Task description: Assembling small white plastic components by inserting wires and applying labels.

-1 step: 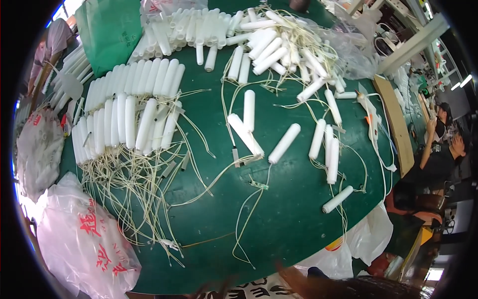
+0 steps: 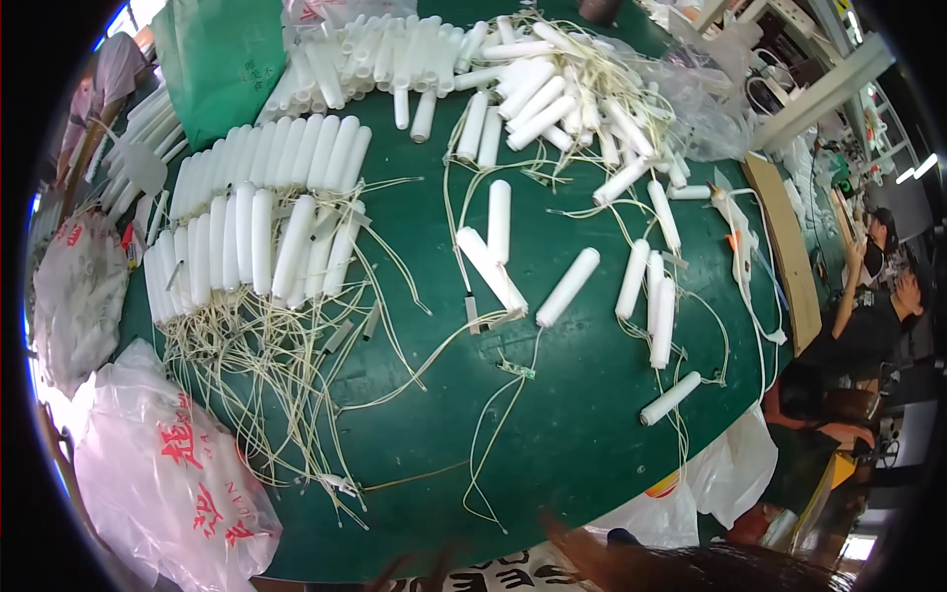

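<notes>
White tubes (image 2: 569, 287) leave tabletop's near edge (image 2: 316, 569) open; I can't tell how fingers (image 2: 582, 553) sit.

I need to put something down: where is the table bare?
Most room: the green table between the small circuit board and the short front-right tube. A smaller patch lies left of the board, just beyond the brown strand. Crowded: the far edge with heaped tubes, the left with tube rows and tangled wires.

White tubes (image 2: 569, 286): smooth, satiny plastic look. Green tabletop (image 2: 582, 424): smooth, faintly glossy. Pinkish bag (image 2: 163, 493): crinkled, glossy plastic.
</notes>
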`<state>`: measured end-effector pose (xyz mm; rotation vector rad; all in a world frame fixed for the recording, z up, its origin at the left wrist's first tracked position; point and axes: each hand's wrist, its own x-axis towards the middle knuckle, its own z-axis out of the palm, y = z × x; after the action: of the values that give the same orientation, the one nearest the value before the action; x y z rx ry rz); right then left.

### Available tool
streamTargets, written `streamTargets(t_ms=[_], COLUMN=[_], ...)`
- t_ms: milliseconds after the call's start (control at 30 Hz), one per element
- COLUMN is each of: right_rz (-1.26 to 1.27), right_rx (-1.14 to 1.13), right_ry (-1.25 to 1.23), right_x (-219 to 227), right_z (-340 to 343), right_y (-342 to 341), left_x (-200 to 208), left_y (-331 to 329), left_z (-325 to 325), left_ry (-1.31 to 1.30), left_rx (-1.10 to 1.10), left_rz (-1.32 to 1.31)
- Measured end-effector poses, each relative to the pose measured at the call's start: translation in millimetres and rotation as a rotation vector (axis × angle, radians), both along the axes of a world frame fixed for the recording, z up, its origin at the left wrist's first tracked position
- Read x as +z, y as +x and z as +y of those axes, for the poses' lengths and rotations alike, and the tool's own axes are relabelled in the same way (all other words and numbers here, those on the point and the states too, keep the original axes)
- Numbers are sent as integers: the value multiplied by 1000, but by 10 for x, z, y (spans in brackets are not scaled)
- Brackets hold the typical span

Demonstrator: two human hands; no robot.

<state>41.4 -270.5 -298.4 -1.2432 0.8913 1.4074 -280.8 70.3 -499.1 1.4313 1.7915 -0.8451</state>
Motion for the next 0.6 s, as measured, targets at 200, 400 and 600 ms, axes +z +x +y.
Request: streamTargets(t_ms=[200, 400, 600], right_rz=[113, 145, -639], right_rx=[-301, -609, 558], right_ry=[209, 436, -200], right_x=[777, 1899, 1060], right_z=[331, -511, -142], right_y=[69, -57, -154], left_x=[181, 202, 237], left_y=[-94, 117, -50], left_z=[-12, 77, -194], left_ry=[74, 177, 269], left_rx=[-43, -160, -229], left_rz=[3, -63, -97])
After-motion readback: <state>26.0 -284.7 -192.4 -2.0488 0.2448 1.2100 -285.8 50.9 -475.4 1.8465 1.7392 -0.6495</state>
